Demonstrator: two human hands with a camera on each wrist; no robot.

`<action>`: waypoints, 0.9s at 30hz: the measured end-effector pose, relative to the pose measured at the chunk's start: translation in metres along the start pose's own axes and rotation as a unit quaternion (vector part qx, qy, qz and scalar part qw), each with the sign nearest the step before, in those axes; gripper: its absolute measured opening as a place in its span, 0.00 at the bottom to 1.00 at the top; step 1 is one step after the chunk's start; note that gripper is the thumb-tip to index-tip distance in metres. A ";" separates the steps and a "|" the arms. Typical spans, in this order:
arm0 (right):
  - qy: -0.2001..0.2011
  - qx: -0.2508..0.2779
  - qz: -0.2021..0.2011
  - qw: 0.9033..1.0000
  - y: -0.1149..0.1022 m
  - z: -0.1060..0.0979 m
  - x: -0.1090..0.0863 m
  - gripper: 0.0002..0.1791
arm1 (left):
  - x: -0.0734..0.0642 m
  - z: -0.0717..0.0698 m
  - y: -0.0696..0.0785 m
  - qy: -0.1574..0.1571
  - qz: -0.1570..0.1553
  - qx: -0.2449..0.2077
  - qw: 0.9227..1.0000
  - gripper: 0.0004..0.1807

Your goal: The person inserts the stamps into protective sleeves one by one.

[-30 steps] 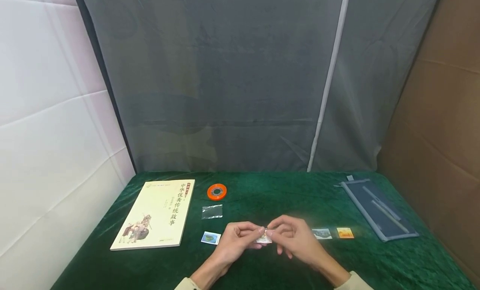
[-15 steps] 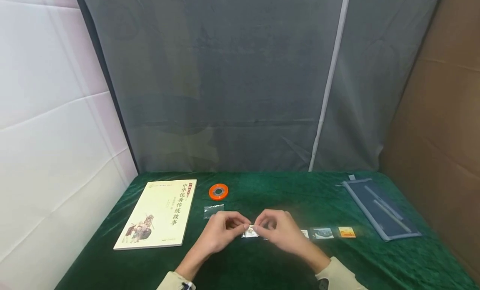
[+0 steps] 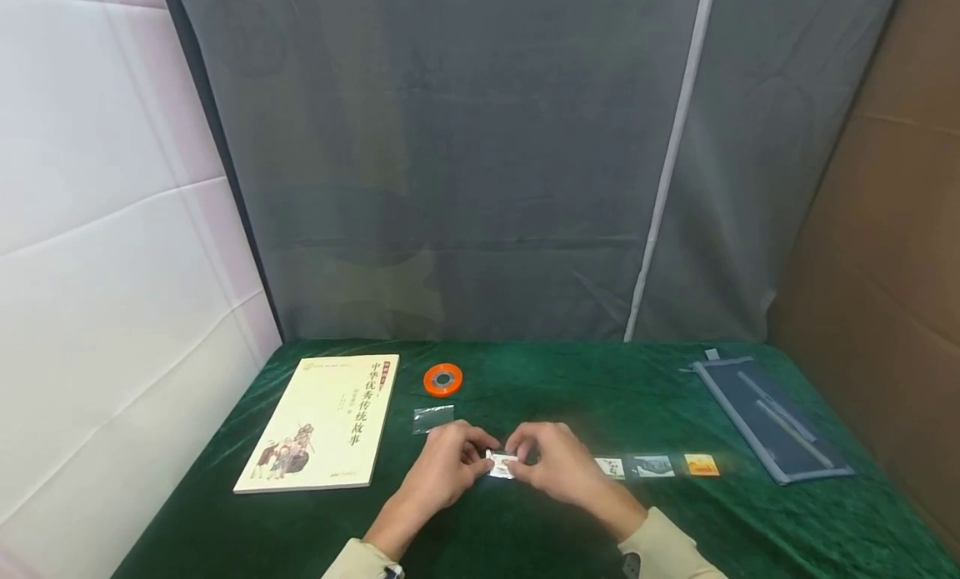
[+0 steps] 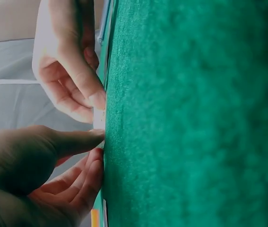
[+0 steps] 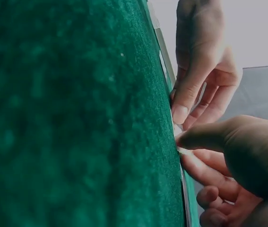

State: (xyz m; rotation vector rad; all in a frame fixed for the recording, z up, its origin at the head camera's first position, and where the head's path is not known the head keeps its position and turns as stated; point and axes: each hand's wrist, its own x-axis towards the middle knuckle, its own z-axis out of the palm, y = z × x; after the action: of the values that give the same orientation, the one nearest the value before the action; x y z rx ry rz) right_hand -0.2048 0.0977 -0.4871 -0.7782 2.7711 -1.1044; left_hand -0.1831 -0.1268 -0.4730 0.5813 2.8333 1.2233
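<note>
Down at the green cloth [image 3: 510, 537], both hands meet at a small white picture stamp [image 3: 501, 465] with a shiny clear edge. My left hand [image 3: 444, 469] pinches its left end between thumb and fingers. At the other end, my right hand [image 3: 557, 464] pinches it, thumb along the near side. The wrist views are edge-on: the stamp [image 4: 99, 118] shows as a thin pale strip between the two thumbs, low against the cloth. To the right of my right hand lie a white stamp [image 3: 611, 468], a grey landscape stamp [image 3: 654, 466] and an orange stamp [image 3: 702, 465].
A clear plastic sleeve [image 3: 432, 418] lies behind my left hand, with an orange tape roll [image 3: 443, 380] beyond it. On the left is a cream book [image 3: 318, 421]. A dark blue zip pouch [image 3: 772, 421] holding slim tools sits at the right.
Both hands have moved left and slightly away with the stamp. Their grip has spread towards its two ends. The white stamp beside the right hand has come into sight; the blue-green one is now hidden.
</note>
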 end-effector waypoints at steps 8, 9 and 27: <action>0.017 -0.046 -0.036 0.998 -0.012 0.000 -0.001 0.11 | 0.008 -0.009 -0.012 0.030 -0.007 0.007 1.000 0.08; 0.012 -0.040 -0.044 0.998 -0.014 0.000 -0.001 0.10 | 0.008 -0.012 -0.014 0.044 -0.012 0.013 0.999 0.07; -0.006 -0.140 -0.039 0.989 -0.073 0.059 0.028 0.22 | 0.007 -0.046 -0.042 0.121 -0.080 0.139 0.980 0.18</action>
State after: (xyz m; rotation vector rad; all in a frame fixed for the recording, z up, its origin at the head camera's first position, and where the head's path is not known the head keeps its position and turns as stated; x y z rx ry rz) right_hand -0.1836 0.0024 -0.4789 -0.9219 2.9467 -0.7221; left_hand -0.2104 -0.1832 -0.4694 0.2098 3.2068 0.9372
